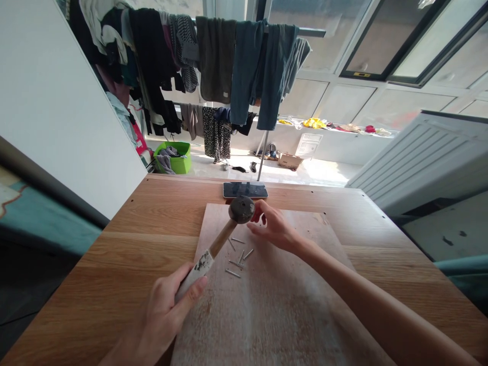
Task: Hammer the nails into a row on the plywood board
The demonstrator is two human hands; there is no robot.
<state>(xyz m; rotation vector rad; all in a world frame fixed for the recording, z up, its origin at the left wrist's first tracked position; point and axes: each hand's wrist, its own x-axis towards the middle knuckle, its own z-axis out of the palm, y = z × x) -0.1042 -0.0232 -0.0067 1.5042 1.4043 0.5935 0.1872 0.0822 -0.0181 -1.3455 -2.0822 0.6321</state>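
Wooden tabletop (125, 264) fills the lower frame, carrying a pale board (282, 305) at centre. Left hand (163, 315) grip clenched on the hammer (224, 234) handle, head raised mid-frame. Right hand (272, 226) grip pinched beside it, contents indiscernible; loose nails (238, 259) lie below.

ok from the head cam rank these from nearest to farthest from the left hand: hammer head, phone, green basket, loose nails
1. Loose nails: on the board, just right of and beyond the left hand.
2. Hammer head: at the far end of the handle that the hand grips, by the right hand.
3. Phone: flat at the table's far edge.
4. Green basket: on the floor beyond the table, left.
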